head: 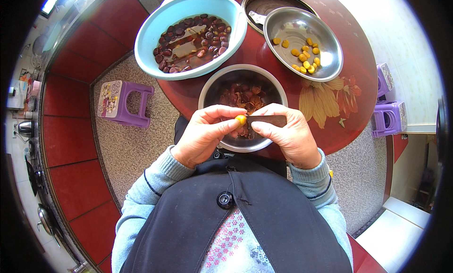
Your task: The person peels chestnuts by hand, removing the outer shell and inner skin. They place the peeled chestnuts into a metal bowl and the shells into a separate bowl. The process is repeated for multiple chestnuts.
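Between thumb and fingertips, my left hand [208,131] pinches a peeled yellow chestnut [241,120]. My right hand [292,138] grips a dark, flat knife blade [270,121], its end close against the nut. Both hands are over the near rim of a steel bowl [277,87] that holds brown shells and skins [247,96]. Farther off at the right, a steel basin [285,62] contains several peeled yellow chestnuts [306,56]. At the back left, a light-blue plastic basin [152,32] holds many dark brown chestnuts [208,39] in water.
The bowls stand on a round red table [361,57] with a flower print. A dark round tray [262,4] lies partly under the steel basin. One purple plastic stool [138,106] is on the floor at left, with others [391,119] at right. Red cabinets [70,135] line the left side.
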### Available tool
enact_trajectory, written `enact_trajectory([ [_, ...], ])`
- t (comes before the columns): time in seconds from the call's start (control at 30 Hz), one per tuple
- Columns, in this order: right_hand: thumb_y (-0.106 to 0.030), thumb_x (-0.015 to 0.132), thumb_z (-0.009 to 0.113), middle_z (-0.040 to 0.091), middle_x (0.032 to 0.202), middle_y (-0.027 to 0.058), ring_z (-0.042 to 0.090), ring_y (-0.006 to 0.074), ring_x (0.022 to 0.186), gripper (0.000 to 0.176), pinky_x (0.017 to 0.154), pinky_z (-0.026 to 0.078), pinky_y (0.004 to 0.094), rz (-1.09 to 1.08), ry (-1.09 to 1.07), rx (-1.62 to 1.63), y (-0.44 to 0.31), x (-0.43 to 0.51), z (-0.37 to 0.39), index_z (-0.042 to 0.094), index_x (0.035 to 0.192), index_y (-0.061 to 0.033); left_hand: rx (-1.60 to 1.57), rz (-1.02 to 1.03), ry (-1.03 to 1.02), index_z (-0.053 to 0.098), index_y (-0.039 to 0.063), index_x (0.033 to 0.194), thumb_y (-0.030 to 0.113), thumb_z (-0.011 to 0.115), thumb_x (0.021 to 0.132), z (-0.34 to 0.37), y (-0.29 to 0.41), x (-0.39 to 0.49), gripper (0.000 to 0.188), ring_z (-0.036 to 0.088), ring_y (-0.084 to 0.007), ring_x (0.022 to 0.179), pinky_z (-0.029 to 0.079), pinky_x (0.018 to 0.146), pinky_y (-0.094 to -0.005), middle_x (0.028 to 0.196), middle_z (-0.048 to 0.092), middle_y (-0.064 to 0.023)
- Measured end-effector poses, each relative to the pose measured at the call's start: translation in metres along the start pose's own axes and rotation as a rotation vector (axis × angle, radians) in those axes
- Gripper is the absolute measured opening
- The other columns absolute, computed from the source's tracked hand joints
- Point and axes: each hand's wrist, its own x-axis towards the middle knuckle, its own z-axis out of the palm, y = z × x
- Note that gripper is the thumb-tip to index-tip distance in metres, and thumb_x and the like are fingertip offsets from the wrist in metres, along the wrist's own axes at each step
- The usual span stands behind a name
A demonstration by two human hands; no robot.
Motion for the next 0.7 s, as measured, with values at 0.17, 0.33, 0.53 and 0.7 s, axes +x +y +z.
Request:
enact_trajectory([
  [0.17, 0.000, 0.088, 0.064, 0.068, 0.096, 0.0079, 0.065, 0.0136, 0.090, 0.015, 0.082, 0.052, 0.0256, -0.028, 0.001, 0.096, 0.001, 0.000, 0.002, 0.063, 0.103, 0.0011, -0.013, -0.013, -0.026, 0.058, 0.001, 0.121, 0.004, 0.065, 0.089, 0.001, 0.001, 0.001, 0.032, 0.063, -0.0141, 0.089, 0.051, 0.078, -0.0252, 0.105, 0.066, -0.0090],
  [0.33, 0.004, 0.088, 0.062, 0.067, 0.096, 0.0093, 0.066, 0.0151, 0.091, 0.015, 0.082, 0.054, 0.0259, -0.125, -0.001, -0.022, 0.000, -0.001, 0.008, 0.062, 0.103, 0.0025, 0.003, 0.011, -0.053, 0.060, 0.001, 0.112, 0.003, 0.063, 0.090, 0.006, 0.004, 0.003, 0.022, 0.061, -0.0117, 0.089, 0.051, 0.075, -0.0248, 0.107, 0.065, -0.0092],
  [0.53, 0.003, 0.087, 0.064, 0.065, 0.097, 0.0058, 0.064, 0.0116, 0.089, 0.014, 0.080, 0.053, 0.0241, -0.180, 0.083, -0.071, 0.005, -0.001, 0.004, 0.063, 0.101, 0.0013, -0.033, 0.047, -0.076, 0.057, 0.002, 0.112, 0.005, 0.061, 0.092, 0.001, 0.000, 0.005, 0.020, 0.063, -0.0190, 0.098, 0.052, 0.084, -0.0276, 0.113, 0.063, -0.0135],
  [0.7, 0.001, 0.086, 0.066, 0.064, 0.097, 0.0036, 0.061, 0.0084, 0.086, 0.015, 0.076, 0.050, 0.0214, -0.204, 0.177, -0.103, 0.009, 0.001, -0.001, 0.065, 0.100, -0.0003, -0.132, 0.038, -0.025, 0.055, 0.003, 0.114, 0.006, 0.057, 0.094, 0.003, 0.002, 0.006, 0.020, 0.063, -0.0258, 0.108, 0.053, 0.092, -0.0327, 0.118, 0.062, -0.0159],
])
